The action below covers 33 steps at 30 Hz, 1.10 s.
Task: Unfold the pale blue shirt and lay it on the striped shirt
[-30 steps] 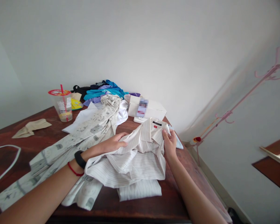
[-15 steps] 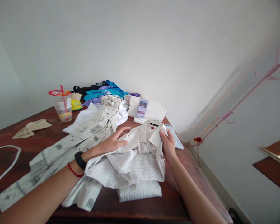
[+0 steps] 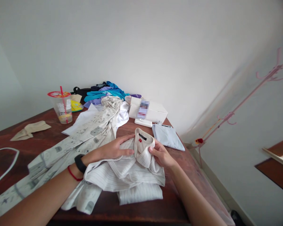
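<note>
A white shirt with thin grey stripes [image 3: 129,171] lies bunched on the table, its collar raised and a dark label and small red tag showing inside. My right hand [image 3: 162,153] pinches the right side of the collar, thumb in front and fingers behind. At the collar's left side, my left hand [image 3: 113,149] rests against the shirt with fingers stretched out and thumb apart. Below the shirt's hem a striped folded part [image 3: 140,194] sticks out toward the table's front; whether it belongs to the same shirt I cannot tell.
Left of the shirt stretches a patterned pale garment [image 3: 85,138]. Behind are a heap of blue and dark clothes [image 3: 106,94], a plastic cup with straw [image 3: 64,108] and a white box [image 3: 155,111]. A folded light-blue garment [image 3: 168,136] lies at the right edge.
The collar has come down toward me and to the left, with my right hand on it, and its sides have drawn closer together. More of the light-blue garment shows. My left hand has shifted slightly.
</note>
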{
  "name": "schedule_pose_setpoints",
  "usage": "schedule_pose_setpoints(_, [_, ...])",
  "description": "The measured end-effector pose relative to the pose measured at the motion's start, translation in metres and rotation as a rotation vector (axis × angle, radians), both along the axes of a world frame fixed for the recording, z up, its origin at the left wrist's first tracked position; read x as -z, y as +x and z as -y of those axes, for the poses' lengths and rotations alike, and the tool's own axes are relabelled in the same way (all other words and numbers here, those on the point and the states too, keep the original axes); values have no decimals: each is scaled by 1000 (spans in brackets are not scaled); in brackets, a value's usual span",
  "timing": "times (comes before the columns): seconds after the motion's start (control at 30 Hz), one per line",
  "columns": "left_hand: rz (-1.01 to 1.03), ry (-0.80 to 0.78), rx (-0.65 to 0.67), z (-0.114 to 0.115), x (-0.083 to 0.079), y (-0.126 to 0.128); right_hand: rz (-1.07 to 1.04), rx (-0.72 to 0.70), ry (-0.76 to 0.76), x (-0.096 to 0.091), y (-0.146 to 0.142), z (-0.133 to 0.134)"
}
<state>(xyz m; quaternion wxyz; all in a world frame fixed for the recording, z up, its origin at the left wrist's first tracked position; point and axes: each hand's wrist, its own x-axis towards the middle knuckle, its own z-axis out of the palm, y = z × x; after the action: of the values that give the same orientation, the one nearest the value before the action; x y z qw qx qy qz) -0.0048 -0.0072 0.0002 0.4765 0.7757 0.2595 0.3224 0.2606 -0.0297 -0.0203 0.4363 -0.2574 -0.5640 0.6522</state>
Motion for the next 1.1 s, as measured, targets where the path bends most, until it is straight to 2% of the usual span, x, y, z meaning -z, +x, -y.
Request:
schedule_pose_setpoints(0.17, [-32,60,65,-2,4,1,85,-53,11,1,0,4])
schedule_pose_setpoints(0.3, [-43,88,81,3,0,4,78,-24,17,-3,-6,6])
schedule_pose_setpoints(0.43, [-63,132,89,12,-6,8,158,128,122,0,-15,2])
schedule_pose_setpoints(0.6, [-80,172,105,17,-9,11,411,467,434,8,-19,-3])
schedule_pose_setpoints(0.63, [-78,178,114,17,-10,11,449,472,481,8,-19,-3])
schedule_pose_setpoints(0.7, [-72,190,122,18,-10,12,499,395,540,6,-18,-1])
schedule_pose_setpoints(0.83, [-84,196,108,20,-9,13,512,264,585,1,-16,2])
schedule_pose_setpoints(1.0, [-80,175,80,20,-9,16,488,236,634,-3,-18,5])
schedule_pose_setpoints(1.1, [-70,153,51,20,-7,17,472,295,665,-6,-19,7])
